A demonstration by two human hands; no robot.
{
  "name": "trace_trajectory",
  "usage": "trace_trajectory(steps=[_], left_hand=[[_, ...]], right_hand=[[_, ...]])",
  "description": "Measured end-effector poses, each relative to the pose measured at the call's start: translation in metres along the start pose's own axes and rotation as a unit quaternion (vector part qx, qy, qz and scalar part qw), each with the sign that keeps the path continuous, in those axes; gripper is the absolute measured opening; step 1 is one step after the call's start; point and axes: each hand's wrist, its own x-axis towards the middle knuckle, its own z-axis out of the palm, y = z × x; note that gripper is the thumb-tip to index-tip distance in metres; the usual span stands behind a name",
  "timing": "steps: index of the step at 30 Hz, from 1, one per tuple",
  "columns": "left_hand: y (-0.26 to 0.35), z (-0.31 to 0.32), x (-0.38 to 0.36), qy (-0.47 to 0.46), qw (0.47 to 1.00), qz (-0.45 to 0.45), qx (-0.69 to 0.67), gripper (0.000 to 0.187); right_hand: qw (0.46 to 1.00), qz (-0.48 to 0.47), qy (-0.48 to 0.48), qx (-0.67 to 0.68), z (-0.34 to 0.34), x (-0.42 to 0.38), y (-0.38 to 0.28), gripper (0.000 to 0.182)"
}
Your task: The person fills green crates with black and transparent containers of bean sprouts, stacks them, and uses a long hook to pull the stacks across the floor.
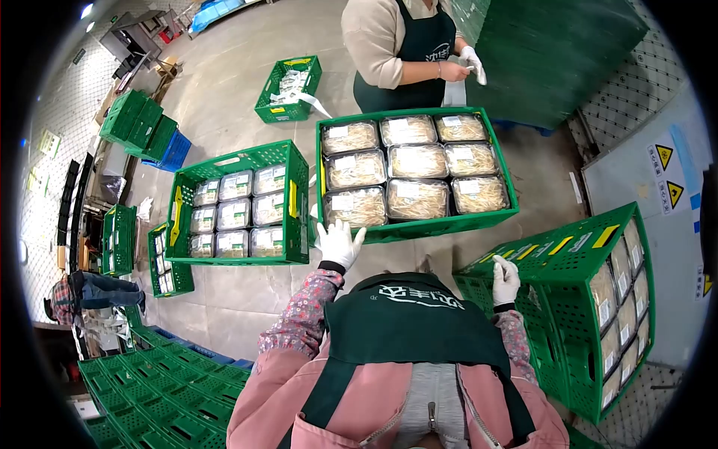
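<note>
In front of me, a green crate (pixel 419 230) holds several clear-lidded trays of pale, thin-stemmed mushrooms (pixel 417 161) with white labels. My left hand (pixel 339 245), in a white glove, is at that crate's near left corner with its fingers spread; firm contact cannot be judged. My right hand (pixel 505 281), also gloved, hangs lower right, beside the top of a stack of green crates (pixel 553 273). Its fingers are curled together, and whatever may be between them is hidden. More packed trays (pixel 619 303) show in the stack's open tops.
Left of the front crate is another green crate (pixel 238 262) of packed trays. A co-worker (pixel 407 56) in a dark apron stands beyond it. A small crate (pixel 288 112) with white labels lies on the floor. Stacked crates (pixel 164 389) fill the lower left; another person (pixel 90 295) is at far left.
</note>
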Motion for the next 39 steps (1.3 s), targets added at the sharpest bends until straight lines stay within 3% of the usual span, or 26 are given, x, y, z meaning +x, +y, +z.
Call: trace_trajectory(steps=[1, 3, 5, 7, 10, 12, 15, 16, 18, 19, 21, 23, 25, 27, 29, 31, 33, 34, 35, 36, 37, 39], left_hand=[[0.002, -0.003, 0.004, -0.006, 0.998, 0.011, -0.058, 0.043], [0.011, 0.004, 0.005, 0.023, 0.999, 0.032, -0.026, 0.045], [0.009, 0.009, 0.009, 0.031, 0.99, 0.05, -0.132, 0.048], [0.013, -0.017, 0.012, 0.023, 0.983, 0.084, -0.16, 0.042], [0.012, -0.008, 0.011, 0.004, 0.963, 0.019, -0.268, 0.026], [0.007, 0.005, 0.008, 0.028, 0.958, 0.023, -0.284, 0.023], [-0.004, 0.02, 0.008, 0.031, 0.945, 0.04, -0.322, 0.023], [-0.011, 0.03, 0.009, 0.035, 0.941, 0.027, -0.334, 0.025], [-0.023, 0.048, 0.012, 0.032, 0.926, -0.024, -0.376, 0.025], [-0.022, 0.05, 0.015, 0.026, 0.913, -0.059, -0.403, 0.025], [-0.027, 0.067, 0.023, 0.051, 0.879, -0.048, -0.472, 0.023], [-0.012, 0.056, 0.029, 0.061, 0.887, -0.038, -0.456, 0.023], [0.019, 0.028, 0.029, 0.056, 0.869, -0.035, -0.491, 0.022], [0.03, 0.039, 0.036, 0.085, 0.837, 0.036, -0.539, 0.021], [0.059, 0.008, 0.033, 0.039, 0.801, 0.058, -0.595, 0.02], [0.079, -0.01, 0.031, -0.028, 0.792, 0.022, -0.61, 0.019], [0.1, -0.024, 0.028, -0.046, 0.776, 0.076, -0.624, 0.018], [0.113, -0.032, 0.029, -0.094, 0.735, 0.095, -0.665, 0.018], [0.127, -0.04, 0.032, -0.13, 0.734, 0.107, -0.658, 0.019], [0.151, -0.062, 0.032, -0.128, 0.751, 0.151, -0.63, 0.019], [0.176, -0.083, 0.037, -0.096, 0.763, 0.253, -0.587, 0.022], [0.22, -0.108, 0.04, -0.181, 0.666, 0.324, -0.647, 0.038]], right_hand=[[1.0, 0.011, 0.0, 0.006, -0.003, 0.002, -0.003, 0.018], [1.0, -0.01, 0.006, 0.003, 0.0, 0.01, -0.008, 0.017], [0.998, -0.047, 0.042, -0.011, -0.006, 0.018, -0.009, 0.016], [0.99, -0.072, 0.068, -0.105, -0.023, 0.029, -0.039, 0.016], [0.962, -0.162, 0.179, -0.131, -0.057, 0.044, -0.065, 0.016], [0.961, -0.149, 0.215, -0.093, -0.091, 0.044, -0.101, 0.019], [0.918, -0.186, 0.32, -0.141, -0.136, 0.037, -0.121, 0.025], [0.865, -0.243, 0.354, -0.26, -0.16, 0.033, -0.128, 0.027], [0.819, -0.204, 0.436, -0.313, -0.193, 0.019, -0.128, 0.023], [0.771, -0.195, 0.484, -0.365, -0.209, 0.013, -0.127, 0.019], [0.757, -0.111, 0.494, -0.413, -0.234, -0.002, -0.104, 0.017], [0.776, 0.009, 0.468, -0.424, -0.239, -0.008, -0.069, 0.019], [0.795, -0.015, 0.451, -0.405, -0.235, -0.006, -0.071, 0.017], [0.788, -0.048, 0.482, -0.38, -0.234, -0.004, -0.066, 0.016], [0.785, -0.042, 0.478, -0.391, -0.234, -0.003, -0.062, 0.018], [0.785, -0.039, 0.476, -0.395, -0.234, -0.005, -0.06, 0.021], [0.787, -0.042, 0.475, -0.392, -0.234, -0.002, -0.06, 0.026], [0.784, -0.049, 0.478, -0.393, -0.234, -0.002, -0.06, 0.027], [0.782, -0.061, 0.484, -0.387, -0.234, -0.001, -0.063, 0.028], [0.781, -0.062, 0.482, -0.393, -0.234, -0.001, -0.062, 0.028], [0.78, -0.062, 0.479, -0.398, -0.235, -0.002, -0.061, 0.029], [0.779, -0.075, 0.479, -0.397, -0.236, -0.001, -0.063, 0.03]])
